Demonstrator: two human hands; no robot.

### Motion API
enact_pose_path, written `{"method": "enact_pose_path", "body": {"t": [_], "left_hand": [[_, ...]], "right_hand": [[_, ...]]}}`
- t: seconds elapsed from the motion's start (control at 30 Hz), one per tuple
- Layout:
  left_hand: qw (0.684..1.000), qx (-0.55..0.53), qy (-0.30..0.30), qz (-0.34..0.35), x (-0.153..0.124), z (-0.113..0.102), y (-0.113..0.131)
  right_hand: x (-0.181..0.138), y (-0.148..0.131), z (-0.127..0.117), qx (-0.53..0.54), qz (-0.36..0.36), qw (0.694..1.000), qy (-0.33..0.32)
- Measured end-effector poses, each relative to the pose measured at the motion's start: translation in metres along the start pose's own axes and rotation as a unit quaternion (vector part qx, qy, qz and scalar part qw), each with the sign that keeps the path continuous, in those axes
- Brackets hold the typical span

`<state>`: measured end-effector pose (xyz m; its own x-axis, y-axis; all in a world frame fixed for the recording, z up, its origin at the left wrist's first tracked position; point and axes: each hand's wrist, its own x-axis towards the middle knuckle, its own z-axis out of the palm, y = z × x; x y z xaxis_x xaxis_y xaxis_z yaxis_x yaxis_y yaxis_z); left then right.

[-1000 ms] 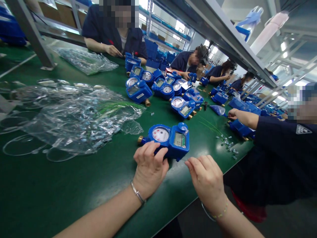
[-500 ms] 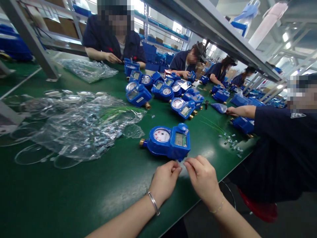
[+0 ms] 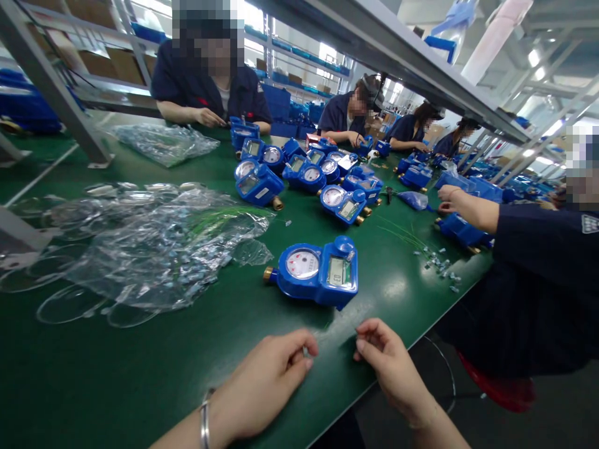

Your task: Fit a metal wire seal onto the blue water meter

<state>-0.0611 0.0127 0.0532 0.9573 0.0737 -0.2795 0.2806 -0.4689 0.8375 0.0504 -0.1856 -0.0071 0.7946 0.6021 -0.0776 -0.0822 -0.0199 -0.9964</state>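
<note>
A blue water meter (image 3: 306, 274) with a round white dial and a small display lies in front of me, its brass end to the left. My left hand (image 3: 269, 383) is below the meter, apart from it, fingers curled and thumb near the index finger. A tiny pale bit shows between those fingertips, too small to name. To its right, near the table edge, my right hand (image 3: 386, 362) has its thumb and fingers drawn together; anything in them is hidden or too small to make out. A thin green strand shows just under the meter.
Clear plastic bags (image 3: 154, 249) with small blue-white pieces and green wires lie left. Several blue meters (image 3: 304, 171) are grouped behind. Loose wire seals (image 3: 437, 265) lie right, near a co-worker's hand (image 3: 453, 199). A metal post (image 3: 60, 81) stands at left; co-workers sit around the green table.
Both my hands have drawn back from the meter's lower edge and moved apart, the left one further down and left. The co-worker's hand on the right has lifted off the purple-blue bag.
</note>
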Motion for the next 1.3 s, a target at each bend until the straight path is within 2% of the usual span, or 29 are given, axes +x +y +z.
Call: {"method": "enact_pose_path", "body": {"t": [0.1,0.17,0.23,0.37,0.47,0.57,0.6,0.7,0.77,0.93,1.1,1.3], "left_hand": [[0.989,-0.123,-0.087,0.011,0.002,-0.001,0.005],[0.982,-0.156,-0.102,0.033,0.007,0.000,0.008],[0.982,-0.142,-0.100,0.069,0.012,0.002,0.008],[0.990,-0.032,-0.053,0.130,0.020,0.010,0.003],[0.982,0.051,0.041,0.177,0.023,0.014,0.000],[0.965,0.078,0.139,0.207,0.028,0.017,0.002],[0.961,0.075,0.148,0.222,0.030,0.018,0.003],[0.953,0.054,0.123,0.272,0.040,0.020,0.010],[0.955,0.048,0.115,0.270,0.046,0.022,0.014],[0.964,0.056,0.154,0.210,0.049,0.021,0.020],[0.966,0.073,0.126,0.215,0.047,0.018,0.022],[0.964,0.087,0.121,0.221,0.047,0.018,0.020]], "right_hand": [[-0.006,-0.002,0.007,0.044,-0.020,0.999,0.016],[-0.010,-0.008,0.009,0.050,-0.028,0.998,0.038],[-0.012,-0.013,0.010,0.045,-0.031,0.996,0.066],[-0.014,-0.018,0.009,0.018,-0.053,0.994,0.092],[-0.014,-0.018,0.010,0.039,-0.080,0.993,0.072],[-0.011,-0.016,0.015,0.120,-0.068,0.990,0.036],[-0.009,-0.016,0.017,0.146,-0.058,0.987,0.026],[-0.001,-0.016,0.023,0.209,-0.033,0.977,0.012],[0.004,-0.017,0.026,0.247,-0.027,0.969,0.012],[0.011,-0.019,0.027,0.285,-0.021,0.958,0.008],[0.012,-0.017,0.026,0.259,-0.036,0.965,-0.003],[0.012,-0.018,0.023,0.214,-0.075,0.974,-0.013]]}}
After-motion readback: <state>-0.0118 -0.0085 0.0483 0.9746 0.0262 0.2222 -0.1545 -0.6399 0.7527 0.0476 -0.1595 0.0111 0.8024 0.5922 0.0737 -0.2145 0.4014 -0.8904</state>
